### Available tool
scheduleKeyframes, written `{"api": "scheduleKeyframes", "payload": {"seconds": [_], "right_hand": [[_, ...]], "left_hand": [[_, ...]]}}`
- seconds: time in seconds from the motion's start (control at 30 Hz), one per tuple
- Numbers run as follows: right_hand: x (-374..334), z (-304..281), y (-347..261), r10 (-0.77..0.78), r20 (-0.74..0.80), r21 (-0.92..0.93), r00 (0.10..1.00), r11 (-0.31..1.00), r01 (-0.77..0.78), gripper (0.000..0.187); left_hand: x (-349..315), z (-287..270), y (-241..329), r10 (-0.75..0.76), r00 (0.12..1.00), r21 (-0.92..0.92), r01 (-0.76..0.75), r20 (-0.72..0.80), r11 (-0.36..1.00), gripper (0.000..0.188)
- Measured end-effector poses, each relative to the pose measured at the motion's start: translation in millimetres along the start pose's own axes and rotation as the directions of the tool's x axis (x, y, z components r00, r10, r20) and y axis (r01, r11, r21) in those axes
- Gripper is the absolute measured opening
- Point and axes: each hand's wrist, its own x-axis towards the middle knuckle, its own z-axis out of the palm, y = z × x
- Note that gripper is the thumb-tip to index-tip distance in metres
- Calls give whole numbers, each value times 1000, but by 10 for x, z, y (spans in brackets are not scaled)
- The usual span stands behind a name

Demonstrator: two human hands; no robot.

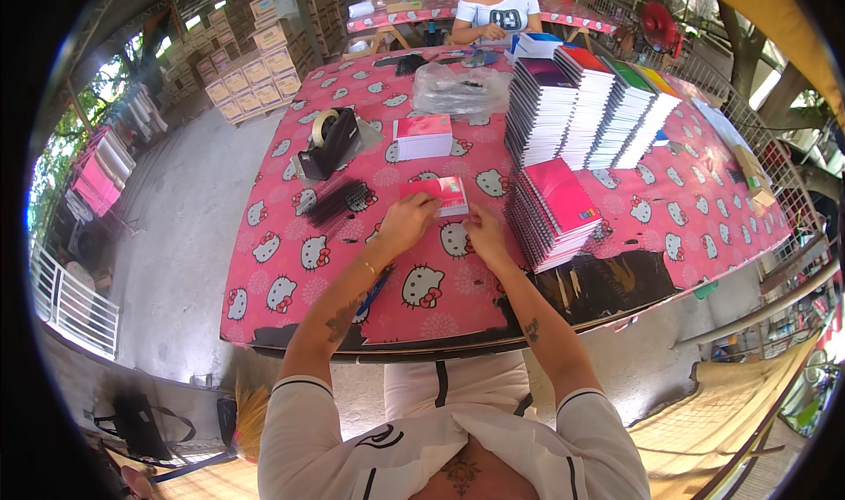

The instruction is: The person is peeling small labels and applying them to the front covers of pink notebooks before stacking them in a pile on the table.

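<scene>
One pink-covered pad point(452, 197) lay under my left hand point(408, 224), fingers bent; my right hand point(486, 236) curled near the pad's corner; whether either pinched, I couldn't tell.

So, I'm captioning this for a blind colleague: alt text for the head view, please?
A person's left hand is on a small pink-covered paper pad on a pink cat-print tablecloth, the right hand close beside it. Around them are a tape dispenser, loose black binding coils and stacks of spiral notebooks.
</scene>
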Motion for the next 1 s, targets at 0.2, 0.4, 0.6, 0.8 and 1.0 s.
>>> {"api": "scheduleKeyframes", "payload": {"seconds": [0.2,0.4,0.6,0.8,1.0], "right_hand": [[-4,-4,36,-31,-20,-11,999,999,30,51],[-49,8,-88,-7,9,-70,1000,998,8,54],[-40,16,-57,-42,-16,-61,999,997,41,52],[68,14,13,-50,-29,47,998,998,51,47],[59,38,11,-42,-29,101,999,994,45,47]], "left_hand": [[130,-2,-138,-292,949,-163,309,122,937,18],[93,23,-192,-342,935,-152,353,98,923,19],[58,-7,-47,-255,966,-113,258,41,959,18],[39,-5,-5,-90,996,2,90,0,996,20],[29,64,-46,-130,991,-1,130,-9,992,16]]}}
